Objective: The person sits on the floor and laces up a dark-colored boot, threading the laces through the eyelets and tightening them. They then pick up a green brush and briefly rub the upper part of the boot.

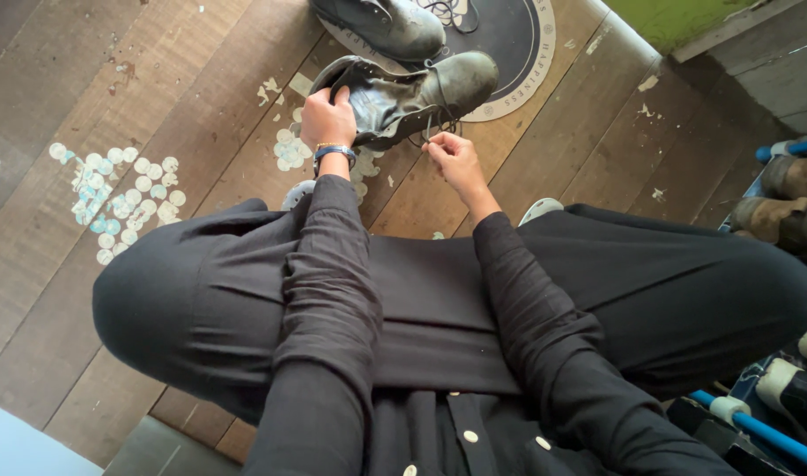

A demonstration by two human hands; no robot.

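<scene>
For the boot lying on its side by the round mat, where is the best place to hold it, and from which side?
Probably the collar at the open top of the boot, approached from the person's left. The boot lies on its side with the opening facing that way and the toe pointing right, so the rim offers an edge to wrap. The left hand already grips there, while the right hand pinches a lace.
</scene>
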